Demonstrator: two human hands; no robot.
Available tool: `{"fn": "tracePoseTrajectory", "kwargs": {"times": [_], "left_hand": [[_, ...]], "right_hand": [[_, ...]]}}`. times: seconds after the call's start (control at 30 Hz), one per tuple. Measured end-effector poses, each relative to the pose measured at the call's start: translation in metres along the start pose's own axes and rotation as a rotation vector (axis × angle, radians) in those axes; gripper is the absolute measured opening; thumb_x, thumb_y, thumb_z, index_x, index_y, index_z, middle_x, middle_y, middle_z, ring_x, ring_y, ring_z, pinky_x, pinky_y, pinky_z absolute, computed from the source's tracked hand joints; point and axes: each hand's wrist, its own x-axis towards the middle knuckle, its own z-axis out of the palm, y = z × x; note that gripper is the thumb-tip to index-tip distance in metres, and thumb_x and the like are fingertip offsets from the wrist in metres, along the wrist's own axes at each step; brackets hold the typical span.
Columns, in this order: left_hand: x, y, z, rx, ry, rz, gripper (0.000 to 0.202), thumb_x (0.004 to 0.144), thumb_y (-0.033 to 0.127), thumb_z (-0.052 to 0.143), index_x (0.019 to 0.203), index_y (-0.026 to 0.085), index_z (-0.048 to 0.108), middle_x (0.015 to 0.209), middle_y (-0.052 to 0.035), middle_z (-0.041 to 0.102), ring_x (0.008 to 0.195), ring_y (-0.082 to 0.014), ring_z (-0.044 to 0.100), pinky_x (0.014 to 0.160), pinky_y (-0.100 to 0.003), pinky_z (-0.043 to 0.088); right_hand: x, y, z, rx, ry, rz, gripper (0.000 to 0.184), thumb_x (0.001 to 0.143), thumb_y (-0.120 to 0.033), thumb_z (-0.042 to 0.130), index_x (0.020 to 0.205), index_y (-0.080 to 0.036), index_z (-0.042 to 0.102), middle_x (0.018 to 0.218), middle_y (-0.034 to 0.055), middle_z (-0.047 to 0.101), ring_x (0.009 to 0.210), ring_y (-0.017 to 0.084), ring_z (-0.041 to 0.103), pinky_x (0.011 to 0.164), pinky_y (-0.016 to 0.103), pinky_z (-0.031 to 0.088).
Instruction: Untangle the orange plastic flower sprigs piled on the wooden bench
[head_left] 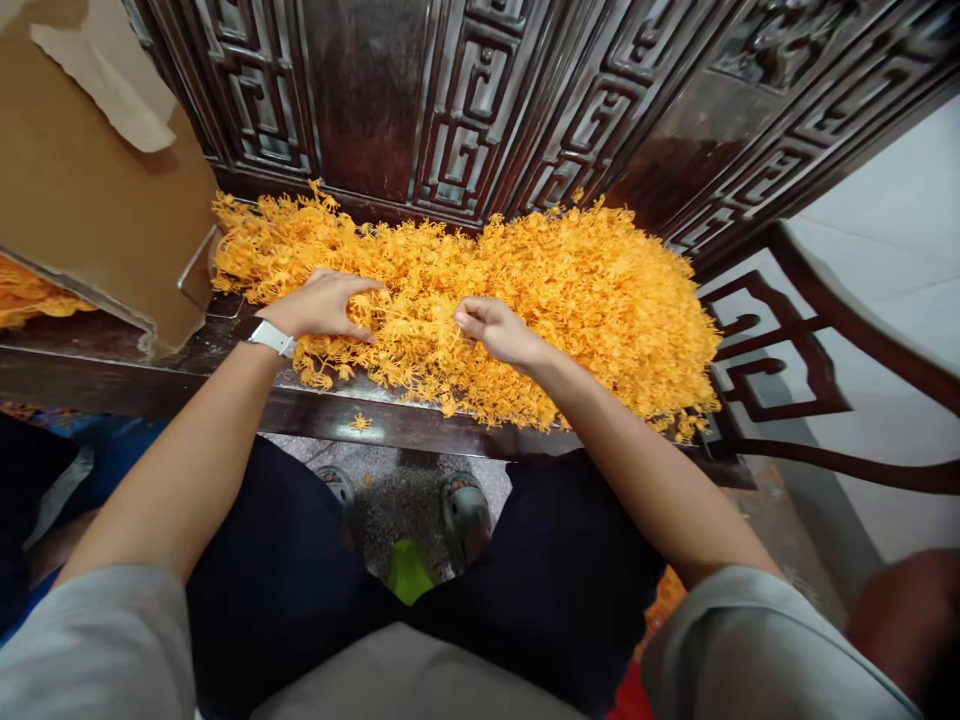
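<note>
A big heap of small orange plastic sprigs [570, 300] covers the seat of a dark carved wooden bench [375, 425]. My left hand [322, 305], with a white watch band on the wrist, rests on the left part of the heap, fingers curled over the sprigs. My right hand [495, 328] is in the middle of the heap, its fingers pinched on an orange sprig. One loose sprig [360, 422] lies on the bench's front edge.
A brown cardboard box [82, 190] stands at the left, with more orange sprigs [30, 295] beside it. The bench's carved backrest [465, 100] rises behind the heap, its armrest [787, 340] at the right. My knees and sandalled feet [465, 510] are below the bench edge.
</note>
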Motion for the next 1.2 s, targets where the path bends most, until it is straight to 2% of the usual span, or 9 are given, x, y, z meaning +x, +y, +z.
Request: {"fn": "tracePoseTrajectory", "kwargs": {"times": [0.17, 0.4, 0.63, 0.77, 0.87, 1.0, 1.03, 1.1, 1.2], "left_hand": [[-0.007, -0.02, 0.0, 0.017, 0.128, -0.098, 0.098, 0.08, 0.06, 0.082, 0.159, 0.014, 0.047, 0.154, -0.0213, 0.056, 0.145, -0.0412, 0.047, 0.122, -0.048, 0.024], [-0.011, -0.03, 0.002, 0.011, 0.173, -0.146, 0.088, 0.084, 0.049, 0.078, 0.158, 0.014, 0.046, 0.153, -0.02, 0.056, 0.142, -0.0374, 0.048, 0.122, -0.049, 0.021], [-0.02, -0.033, 0.003, 0.062, 0.224, -0.118, 0.075, 0.084, 0.036, 0.069, 0.155, 0.022, 0.047, 0.158, -0.0165, 0.052, 0.148, -0.0356, 0.043, 0.123, -0.05, 0.021], [-0.02, -0.031, 0.002, 0.151, 0.2, -0.12, 0.072, 0.084, 0.032, 0.065, 0.153, 0.022, 0.048, 0.154, -0.0179, 0.054, 0.148, -0.0369, 0.044, 0.123, -0.052, 0.024], [-0.02, -0.006, -0.006, 0.189, 0.207, -0.165, 0.082, 0.081, 0.038, 0.07, 0.158, 0.023, 0.045, 0.163, -0.0207, 0.043, 0.151, -0.0451, 0.037, 0.121, -0.06, 0.024], [-0.023, 0.058, -0.018, 0.154, 0.283, -0.159, 0.116, 0.072, 0.05, 0.082, 0.169, 0.025, 0.023, 0.174, -0.0224, 0.019, 0.153, -0.0544, 0.023, 0.119, -0.067, 0.023], [-0.022, 0.074, -0.018, 0.131, 0.314, -0.14, 0.115, 0.073, 0.05, 0.081, 0.168, 0.025, 0.023, 0.172, -0.0217, 0.024, 0.151, -0.0532, 0.027, 0.118, -0.065, 0.026], [-0.018, 0.1, -0.013, 0.1, 0.295, -0.056, 0.089, 0.084, 0.046, 0.073, 0.162, 0.021, 0.037, 0.157, -0.0202, 0.048, 0.14, -0.0448, 0.045, 0.114, -0.058, 0.033], [-0.009, 0.119, 0.006, 0.132, 0.077, 0.07, 0.04, 0.099, 0.037, 0.055, 0.132, 0.016, 0.064, 0.119, -0.0158, 0.072, 0.111, -0.0318, 0.066, 0.101, -0.046, 0.044]], "right_hand": [[-0.023, -0.005, -0.026, 0.278, 0.129, 0.053, 0.027, 0.098, -0.022, 0.062, 0.073, -0.02, 0.051, 0.067, -0.0041, 0.038, 0.059, 0.008, 0.032, 0.059, 0.026, 0.031], [-0.042, -0.013, -0.039, 0.476, 0.186, 0.106, 0.012, 0.093, -0.015, 0.059, 0.082, -0.018, 0.06, 0.074, -0.0016, 0.055, 0.064, 0.009, 0.05, 0.066, 0.027, 0.045], [-0.055, -0.011, -0.057, 0.433, 0.216, 0.066, 0.015, 0.078, -0.02, 0.072, 0.077, -0.02, 0.058, 0.074, -0.0003, 0.053, 0.067, 0.011, 0.048, 0.065, 0.027, 0.046], [-0.059, -0.008, -0.052, 0.174, 0.143, 0.078, 0.025, 0.09, -0.029, 0.067, 0.073, -0.021, 0.051, 0.07, -0.002, 0.041, 0.064, 0.012, 0.038, 0.062, 0.028, 0.04], [-0.062, -0.003, -0.045, -0.032, 0.014, 0.1, 0.028, 0.097, -0.038, 0.063, 0.078, -0.021, 0.051, 0.074, -0.0014, 0.043, 0.067, 0.013, 0.039, 0.064, 0.03, 0.038], [-0.065, 0.009, -0.032, -0.237, -0.143, 0.069, 0.031, 0.1, -0.041, 0.06, 0.079, -0.019, 0.053, 0.074, -0.0013, 0.048, 0.068, 0.012, 0.041, 0.066, 0.03, 0.036], [-0.065, 0.012, -0.028, -0.272, -0.179, 0.072, 0.028, 0.1, -0.039, 0.059, 0.081, -0.018, 0.055, 0.075, -0.0006, 0.051, 0.069, 0.013, 0.043, 0.067, 0.03, 0.036], [-0.065, 0.018, -0.019, -0.365, -0.223, 0.081, 0.021, 0.098, -0.034, 0.06, 0.085, -0.017, 0.06, 0.077, 0.0016, 0.058, 0.071, 0.014, 0.048, 0.069, 0.031, 0.037], [-0.06, 0.02, -0.005, -0.532, -0.215, 0.059, 0.012, 0.094, -0.025, 0.061, 0.087, -0.016, 0.063, 0.084, 0.0055, 0.066, 0.073, 0.016, 0.054, 0.072, 0.032, 0.038]]}}
